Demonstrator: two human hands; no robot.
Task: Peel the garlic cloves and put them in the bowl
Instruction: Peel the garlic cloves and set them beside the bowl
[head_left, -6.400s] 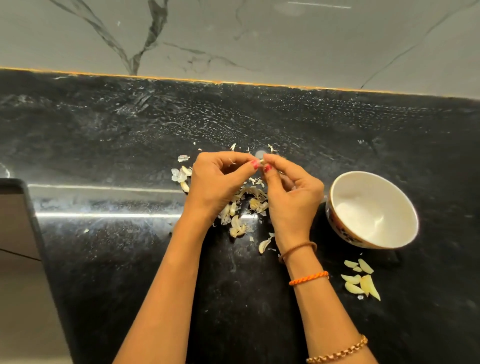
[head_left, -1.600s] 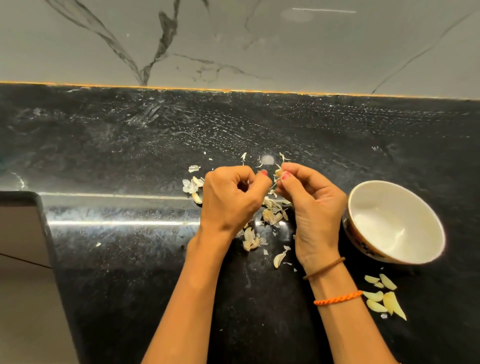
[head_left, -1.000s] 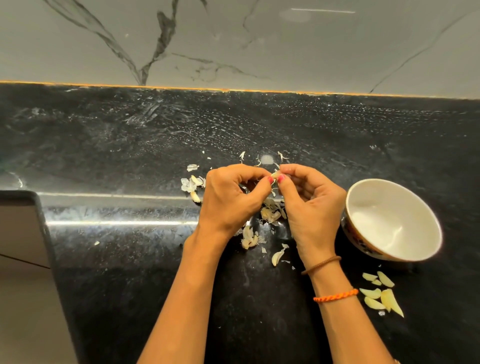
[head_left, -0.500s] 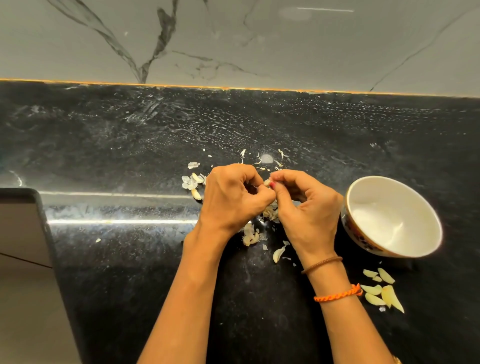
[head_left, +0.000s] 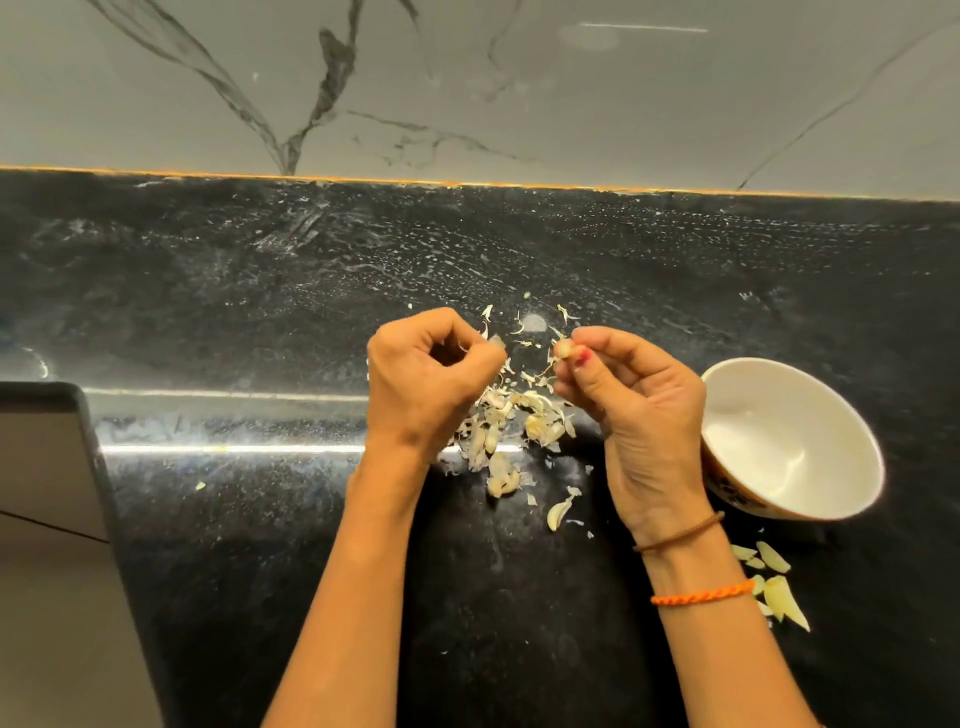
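Fingers (head_left: 571, 358) pinch a garlic clove (head_left: 562, 349) beside the bowl (head_left: 831, 415).

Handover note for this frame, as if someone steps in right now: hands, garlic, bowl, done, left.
Right hand: pinches a small garlic clove at its fingertips, held above the counter.
Left hand: fingers curled; it may pinch a scrap of skin, too small to tell.
Peel pile: lies on the black counter between the hands.
Bowl: right of the right hand, looks empty.
Loose pale pieces: on the counter in front of the bowl; cloves or skins, unclear.
Done: peeling under way. Left: finish this clove and put the cloves in the bowl.
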